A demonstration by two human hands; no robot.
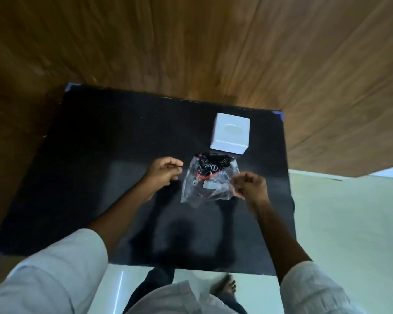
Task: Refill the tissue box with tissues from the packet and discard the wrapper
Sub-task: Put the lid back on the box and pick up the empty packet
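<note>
Where two hands (166, 169) (247, 184) meet: one wrapper (210, 180), one tissue box (230, 133).

You see a glossy, crinkled clear plastic wrapper (210, 180), a smooth white box (230, 133), a matt black tabletop (114, 141) and wood-grain panelling (191, 41).

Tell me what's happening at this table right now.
A person in white sleeves holds a clear plastic packet with dark printing over a black table. The right hand pinches its edge; the left hand is curled beside it, contact unclear. A white square tissue box sits just beyond, nothing poking from its slot.
</note>
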